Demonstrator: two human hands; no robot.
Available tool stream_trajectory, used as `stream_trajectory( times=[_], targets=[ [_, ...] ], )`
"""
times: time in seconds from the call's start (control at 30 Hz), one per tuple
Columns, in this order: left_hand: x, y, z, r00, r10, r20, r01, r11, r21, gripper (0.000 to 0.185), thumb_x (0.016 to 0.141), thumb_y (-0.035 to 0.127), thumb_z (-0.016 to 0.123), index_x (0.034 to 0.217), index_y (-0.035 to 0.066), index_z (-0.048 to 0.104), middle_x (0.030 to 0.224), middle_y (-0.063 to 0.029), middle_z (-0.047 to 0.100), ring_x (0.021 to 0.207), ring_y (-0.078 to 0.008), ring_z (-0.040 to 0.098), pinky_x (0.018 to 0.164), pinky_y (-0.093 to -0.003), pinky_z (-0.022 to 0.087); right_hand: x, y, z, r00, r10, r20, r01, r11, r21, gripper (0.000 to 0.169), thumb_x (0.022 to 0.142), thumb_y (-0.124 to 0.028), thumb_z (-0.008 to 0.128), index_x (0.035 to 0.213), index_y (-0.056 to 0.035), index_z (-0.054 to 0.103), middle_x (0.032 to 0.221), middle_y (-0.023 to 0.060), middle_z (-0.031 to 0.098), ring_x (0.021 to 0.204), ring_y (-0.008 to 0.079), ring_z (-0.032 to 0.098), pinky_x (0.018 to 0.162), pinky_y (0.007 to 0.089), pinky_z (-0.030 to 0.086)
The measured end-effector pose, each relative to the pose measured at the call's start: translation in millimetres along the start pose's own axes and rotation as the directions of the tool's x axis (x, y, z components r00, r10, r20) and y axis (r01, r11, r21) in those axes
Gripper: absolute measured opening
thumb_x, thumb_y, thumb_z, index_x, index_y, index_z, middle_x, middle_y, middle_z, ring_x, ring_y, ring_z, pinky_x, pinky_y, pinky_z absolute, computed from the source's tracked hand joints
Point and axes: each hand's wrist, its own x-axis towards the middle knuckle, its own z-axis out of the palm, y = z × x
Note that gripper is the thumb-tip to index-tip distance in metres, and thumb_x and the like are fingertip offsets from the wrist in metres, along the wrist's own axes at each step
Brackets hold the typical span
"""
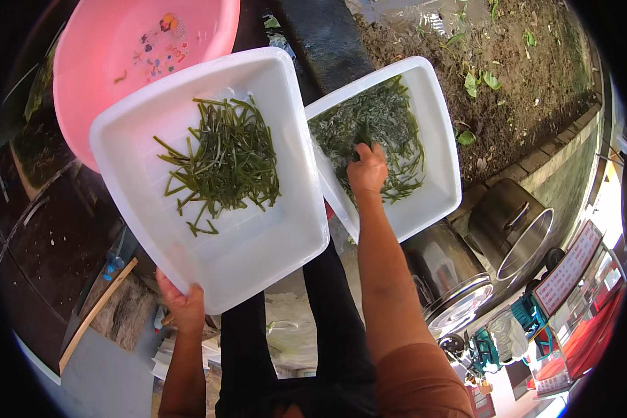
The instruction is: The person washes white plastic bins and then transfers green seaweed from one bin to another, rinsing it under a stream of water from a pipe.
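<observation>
My left hand (182, 303) grips the near left corner of a white plastic basin (240, 271). A loose heap of cut green stems (230, 157) lies on that basin's floor. To the right stands a second white basin (439, 151), holding water and many more cut green stems (392, 115). My right hand (368, 167) reaches into this second basin, its fingers closed around a dark green bunch at the water's surface. Part of that bunch is hidden by the hand and the water. The left basin's right rim overlaps the second basin's left side.
A pink plastic basin (99, 78) with printed pictures sits at the far left, behind the white one. Dark soil with leaves (501, 94) extends beyond a brick edging (554, 141). Metal pots (507, 224) lie at the right. A wooden board edge (99, 313) is at lower left.
</observation>
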Motion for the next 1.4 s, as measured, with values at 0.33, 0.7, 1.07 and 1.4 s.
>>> stream_trajectory(
  times=[0.33, 0.7, 1.07, 1.4],
  targets=[
    [1.7, 2.6, -3.3, 0.999, -0.007, 0.049, 0.008, 1.0, -0.021, 0.076, 0.067, -0.015, 0.037, 0.139, 0.002, 0.018, 0.136, -0.0126, 0.038, 0.124, -0.0224, 0.039, 0.103, -0.0349, 0.031, -41.0, -75.0, -131.0, 0.994, 0.105, -0.01, -0.085, 0.853, 0.515, 0.025, 0.059, -0.001, 0.066, 0.083, -0.0043, 0.064, 0.074, 0.0109, 0.059, 0.069, 0.0273, 0.059, 0.064, 0.0359, 0.047],
    [15.4, -3.5, -14.1, 0.998, 0.047, 0.047, -0.05, 0.997, 0.056, 0.073, 0.068, -0.013, 0.041, 0.137, 0.001, 0.024, 0.13, -0.0115, 0.042, 0.12, -0.021, 0.043, 0.102, -0.0344, 0.032, 85.8, 5.9, -50.1, 0.985, 0.077, -0.157, -0.031, 0.961, 0.276, 0.064, 0.06, -0.031, 0.079, 0.113, -0.0041, 0.057, 0.12, 0.0221, 0.05, 0.112, 0.0386, 0.045, 0.091, 0.0454, 0.04],
    [6.8, -7.5, -15.9, 0.999, -0.006, -0.04, 0.007, 0.999, 0.032, 0.072, 0.071, -0.014, 0.041, 0.139, 0.004, 0.023, 0.131, -0.0107, 0.042, 0.12, -0.0206, 0.043, 0.101, -0.0336, 0.033, 34.6, 1.2, -38.4, 0.85, -0.402, 0.34, 0.491, 0.839, -0.234, 0.053, 0.058, -0.035, 0.077, 0.106, -0.0239, 0.058, 0.127, 0.0073, 0.04, 0.126, 0.0358, 0.027, 0.095, 0.0666, 0.023],
    [13.1, -5.6, -13.0, 1.0, 0.018, 0.003, -0.018, 0.999, 0.049, 0.074, 0.071, -0.015, 0.039, 0.139, 0.004, 0.021, 0.134, -0.0125, 0.039, 0.121, -0.0219, 0.042, 0.102, -0.0346, 0.032, 8.6, 71.9, -35.0, 0.989, 0.011, 0.145, -0.024, 0.996, 0.085, 0.032, 0.057, -0.007, 0.072, 0.088, -0.0102, 0.065, 0.097, 0.013, 0.06, 0.082, 0.0339, 0.058, 0.071, 0.0397, 0.049]
  ],
)
